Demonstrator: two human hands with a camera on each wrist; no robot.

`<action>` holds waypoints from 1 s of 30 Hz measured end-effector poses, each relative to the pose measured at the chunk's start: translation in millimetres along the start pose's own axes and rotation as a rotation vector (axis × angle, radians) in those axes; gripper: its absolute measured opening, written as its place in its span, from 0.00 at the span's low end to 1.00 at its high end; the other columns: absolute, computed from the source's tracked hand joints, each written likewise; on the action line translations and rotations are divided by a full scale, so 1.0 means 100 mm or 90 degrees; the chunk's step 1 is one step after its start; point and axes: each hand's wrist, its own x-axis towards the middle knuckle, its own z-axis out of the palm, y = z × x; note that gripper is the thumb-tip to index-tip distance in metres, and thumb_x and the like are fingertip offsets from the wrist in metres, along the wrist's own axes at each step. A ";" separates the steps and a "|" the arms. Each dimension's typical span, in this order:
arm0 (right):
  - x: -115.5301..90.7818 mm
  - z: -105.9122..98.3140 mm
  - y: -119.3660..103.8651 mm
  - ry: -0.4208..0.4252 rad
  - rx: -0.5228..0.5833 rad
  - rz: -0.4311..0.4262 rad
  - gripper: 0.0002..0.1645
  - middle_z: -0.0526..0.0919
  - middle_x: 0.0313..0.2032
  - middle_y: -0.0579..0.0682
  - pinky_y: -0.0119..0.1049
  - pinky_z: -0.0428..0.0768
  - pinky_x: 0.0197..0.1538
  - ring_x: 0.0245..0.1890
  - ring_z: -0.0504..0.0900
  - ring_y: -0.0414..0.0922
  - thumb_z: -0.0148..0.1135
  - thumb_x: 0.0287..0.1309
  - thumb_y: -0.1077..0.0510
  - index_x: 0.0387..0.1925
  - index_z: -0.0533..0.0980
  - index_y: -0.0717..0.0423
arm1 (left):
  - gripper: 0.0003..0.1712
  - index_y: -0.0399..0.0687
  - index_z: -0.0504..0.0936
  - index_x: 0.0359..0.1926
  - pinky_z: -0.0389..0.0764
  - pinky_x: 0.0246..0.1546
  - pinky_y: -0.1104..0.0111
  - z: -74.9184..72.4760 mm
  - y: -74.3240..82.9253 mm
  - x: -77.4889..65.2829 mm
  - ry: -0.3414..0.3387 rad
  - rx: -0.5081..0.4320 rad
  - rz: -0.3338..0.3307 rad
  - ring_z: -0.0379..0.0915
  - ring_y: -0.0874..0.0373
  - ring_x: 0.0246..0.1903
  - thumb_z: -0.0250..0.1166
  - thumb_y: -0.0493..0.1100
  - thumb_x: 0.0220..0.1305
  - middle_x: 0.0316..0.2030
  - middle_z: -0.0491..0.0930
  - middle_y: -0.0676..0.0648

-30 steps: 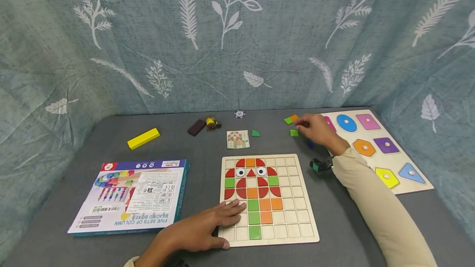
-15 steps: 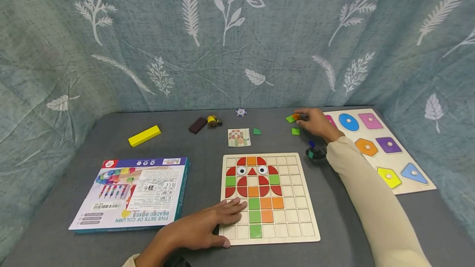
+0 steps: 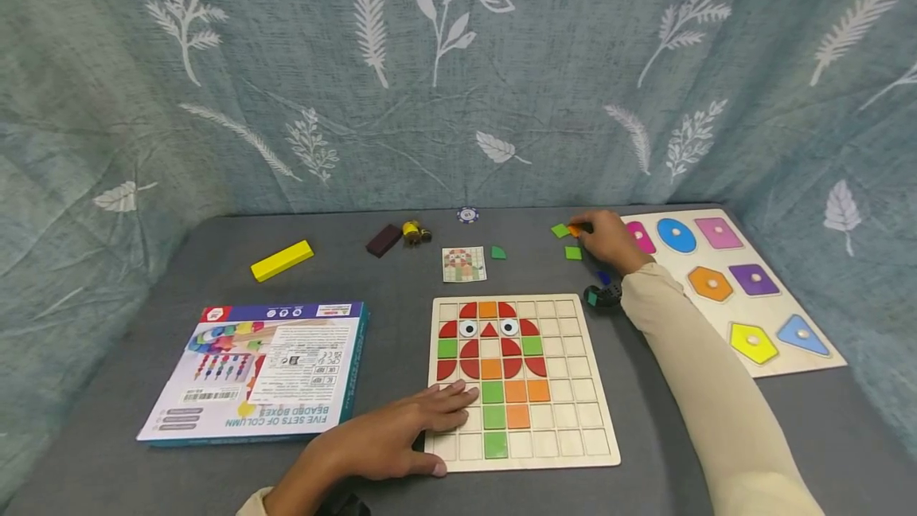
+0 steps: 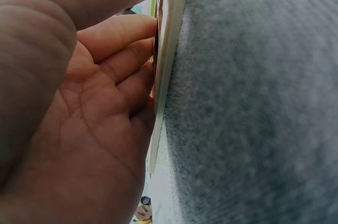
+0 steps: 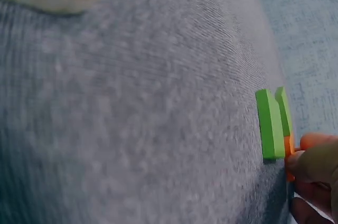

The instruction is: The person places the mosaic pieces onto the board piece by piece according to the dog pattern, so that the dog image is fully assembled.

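The left hand (image 3: 390, 436) rests with its fingers spread on the lower left of a wooden grid board (image 3: 569, 416), thumb at the front edge. Red, green and orange pieces with two round eyes form an owl-like figure on the board. In the left wrist view the palm (image 4: 95, 123) shows beside the board's edge. At the back right, the right hand (image 3: 609, 241) pinches an orange square tile (image 5: 288, 145) between thumb and finger. Two green square tiles (image 3: 559, 230) (image 3: 573, 253) lie just left of those fingertips. Part of the orange tile is hidden by the fingers.
A picture card (image 3: 464, 264) and a green quarter-round piece (image 3: 498, 252) lie behind the board. A shape puzzle board (image 3: 759, 317) is at right, a boxed set (image 3: 251, 373) at left. Farther back are a yellow block (image 3: 282, 261), a dark block (image 3: 384, 240) and a chip (image 3: 468, 215).
The right hand has reached slightly farther back, and its fingers have come onto the orange tile, which now sits a little apart from the green one. The left hand stays on the board.
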 end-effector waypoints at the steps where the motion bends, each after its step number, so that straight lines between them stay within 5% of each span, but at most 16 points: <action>1: 0.00 0.00 -0.01 0.005 0.001 0.004 0.18 0.77 0.53 0.69 0.55 0.71 0.57 0.55 0.74 0.63 0.54 0.62 0.70 0.53 0.76 0.73 | 0.38 0.48 0.64 0.72 0.53 0.69 0.55 0.00 0.00 0.00 -0.001 0.000 0.000 0.41 0.56 0.73 0.67 0.48 0.64 0.73 0.53 0.56; 14: -0.05 -0.01 -0.04 0.028 0.013 0.001 0.13 0.80 0.41 0.67 0.51 0.75 0.45 0.40 0.77 0.58 0.60 0.56 0.72 0.44 0.80 0.73 | 0.38 0.47 0.64 0.71 0.52 0.69 0.55 0.01 0.00 0.03 0.002 0.007 0.009 0.40 0.55 0.73 0.67 0.47 0.63 0.74 0.53 0.55; 21: -0.12 -0.06 -0.07 0.010 0.033 -0.005 0.10 0.83 0.39 0.64 0.51 0.77 0.45 0.39 0.80 0.57 0.60 0.61 0.69 0.42 0.81 0.71 | 0.38 0.47 0.65 0.71 0.52 0.69 0.55 0.02 -0.01 0.04 0.003 0.007 0.007 0.41 0.56 0.73 0.67 0.48 0.63 0.73 0.53 0.56; 30: -0.28 -0.07 -0.21 0.010 0.109 -0.069 0.11 0.82 0.39 0.64 0.46 0.79 0.40 0.37 0.81 0.56 0.61 0.61 0.70 0.45 0.80 0.73 | 0.38 0.46 0.65 0.71 0.52 0.69 0.55 0.03 -0.01 0.03 0.004 0.005 0.000 0.41 0.55 0.73 0.67 0.47 0.63 0.73 0.54 0.55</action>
